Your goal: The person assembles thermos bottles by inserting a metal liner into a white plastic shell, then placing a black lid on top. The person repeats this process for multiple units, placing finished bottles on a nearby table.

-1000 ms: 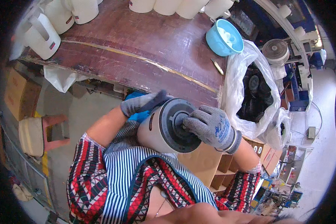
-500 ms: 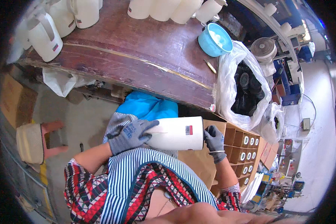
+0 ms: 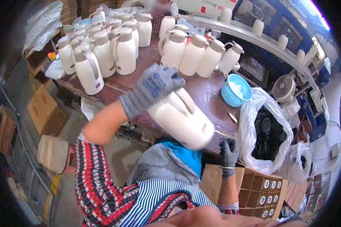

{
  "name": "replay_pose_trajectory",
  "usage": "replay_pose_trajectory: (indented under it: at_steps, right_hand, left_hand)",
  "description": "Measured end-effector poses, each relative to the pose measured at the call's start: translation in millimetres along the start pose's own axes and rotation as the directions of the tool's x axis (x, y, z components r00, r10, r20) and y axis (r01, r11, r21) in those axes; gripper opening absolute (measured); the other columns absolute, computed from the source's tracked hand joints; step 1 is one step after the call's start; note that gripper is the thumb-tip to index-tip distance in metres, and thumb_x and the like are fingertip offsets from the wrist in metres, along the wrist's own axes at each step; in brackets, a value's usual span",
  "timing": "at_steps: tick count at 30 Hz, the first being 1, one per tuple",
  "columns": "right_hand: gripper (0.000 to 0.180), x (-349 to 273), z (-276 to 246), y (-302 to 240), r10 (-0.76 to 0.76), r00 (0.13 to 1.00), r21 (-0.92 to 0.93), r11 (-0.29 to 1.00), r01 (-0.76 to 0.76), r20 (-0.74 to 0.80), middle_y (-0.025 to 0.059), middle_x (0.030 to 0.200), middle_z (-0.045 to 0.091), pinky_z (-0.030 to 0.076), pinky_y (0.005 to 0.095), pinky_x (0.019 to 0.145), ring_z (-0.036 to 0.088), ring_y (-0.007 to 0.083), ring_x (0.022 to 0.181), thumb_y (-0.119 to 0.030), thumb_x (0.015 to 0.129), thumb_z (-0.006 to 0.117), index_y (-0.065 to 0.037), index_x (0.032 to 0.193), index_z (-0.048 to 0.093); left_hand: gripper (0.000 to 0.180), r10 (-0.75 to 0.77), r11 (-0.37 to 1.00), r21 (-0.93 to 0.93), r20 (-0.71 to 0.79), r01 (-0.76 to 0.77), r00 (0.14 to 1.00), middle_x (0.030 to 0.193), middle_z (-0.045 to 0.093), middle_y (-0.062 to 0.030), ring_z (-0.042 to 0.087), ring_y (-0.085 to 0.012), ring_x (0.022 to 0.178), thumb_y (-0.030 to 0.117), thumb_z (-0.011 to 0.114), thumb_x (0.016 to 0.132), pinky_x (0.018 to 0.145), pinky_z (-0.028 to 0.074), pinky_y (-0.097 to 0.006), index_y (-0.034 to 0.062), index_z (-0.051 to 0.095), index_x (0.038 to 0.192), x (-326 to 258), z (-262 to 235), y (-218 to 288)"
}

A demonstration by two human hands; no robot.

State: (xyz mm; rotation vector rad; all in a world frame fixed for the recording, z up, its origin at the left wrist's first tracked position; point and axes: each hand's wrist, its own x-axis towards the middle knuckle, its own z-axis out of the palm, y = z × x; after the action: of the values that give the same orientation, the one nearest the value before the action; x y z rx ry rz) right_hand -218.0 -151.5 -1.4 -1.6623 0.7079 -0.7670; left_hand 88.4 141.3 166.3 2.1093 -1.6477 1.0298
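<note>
A white vacuum jug (image 3: 187,123) hangs tilted over the table's near edge, base toward the lower right. My gloved left hand (image 3: 153,87) is closed round its lid end, so the lid is mostly hidden. A small reddish label shows near the base. My gloved right hand (image 3: 229,152) is just beyond the base, apart from the jug, its fingers curled; whether anything is in them does not show. Behind the held jug, a row of similar white jugs (image 3: 191,56) with beige lids stands upright on the dark red table (image 3: 147,62).
More jugs (image 3: 104,53) crowd the table's left. A blue basin (image 3: 233,99) holds white pieces at the right end, near a small pen-like tool (image 3: 232,117). A plastic-lined bag (image 3: 250,151) of black parts and a divided carton (image 3: 250,179) stand at the right.
My left hand has raised the jug up and forward, tipping its base downward. My right hand has come away from the base. The view has shifted, showing more of the table.
</note>
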Motion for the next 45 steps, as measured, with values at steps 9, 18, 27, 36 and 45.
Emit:
replay_pose_trajectory:
  at_steps: [9,18,27,36,45]
  right_hand:
    - [0.015,129.9,31.8,49.4,-0.25,0.873,-0.885,0.106,0.454,0.418,0.0118,0.1,0.064,0.057,0.0454,0.072,0.07,0.0315,0.088,-0.023,0.093,0.063,-0.014,0.105,0.066]
    - [0.049,183.5,40.5,80.6,-0.177,0.951,-0.955,0.112,0.274,0.252,0.0148,0.13,0.06,0.056,0.0471,0.084,0.066,0.0324,0.107,-0.028,0.091,0.064,-0.015,0.138,0.057]
    - [0.062,128.3,40.6,2.5,-0.384,0.757,-0.641,0.404,0.653,0.529,0.0194,0.147,0.052,0.047,0.0484,0.098,0.059,0.037,0.118,-0.036,0.087,0.073,-0.012,0.141,0.055]
    - [0.055,113.4,-18.6,22.9,-0.348,0.823,-0.621,0.541,0.567,0.449,0.0178,0.136,0.06,0.05,0.0477,0.094,0.064,0.0364,0.109,-0.035,0.088,0.075,-0.01,0.134,0.06]
    - [0.115,67.1,26.2,-19.9,-0.123,0.992,0.553,0.829,0.083,0.034,0.0139,0.17,0.016,0.034,0.0514,0.12,0.027,0.0338,0.153,-0.036,0.083,0.082,-0.008,0.166,0.007]
  left_hand:
    - [0.008,0.3,0.872,0.274,0.355,-0.405,0.885,0.098,0.059,-0.0039,0.061,-0.0252,0.092,0.023,0.06,0.084,0.081,0.048,-0.042,0.0253,0.067,0.088,-32.4,79.8,-170.7]
    - [0.047,-0.094,0.817,0.495,0.62,-0.295,0.779,0.13,0.06,-0.0105,0.055,-0.031,0.121,0.04,0.075,0.081,0.109,0.039,-0.053,0.0237,0.07,0.124,-34.0,84.6,-199.7]
    - [0.102,-0.153,0.985,0.106,0.189,0.135,0.97,0.163,0.034,-0.0172,0.032,-0.0498,0.147,0.069,0.074,0.076,0.117,0.029,-0.062,0.0204,0.038,0.158,319.4,321.9,-71.8]
    - [0.04,-0.004,1.0,-0.009,-0.016,0.004,1.0,0.144,0.055,-0.0089,0.046,-0.0427,0.135,0.027,0.078,0.078,0.112,0.042,-0.052,0.0264,0.073,0.118,336.7,408.7,-73.0]
    - [0.035,-0.523,0.696,-0.686,-0.283,0.211,0.804,0.16,0.04,-0.0186,0.039,-0.0338,0.146,0.019,0.063,0.101,0.121,0.033,-0.045,0.0026,0.057,0.131,139.2,125.0,37.3]
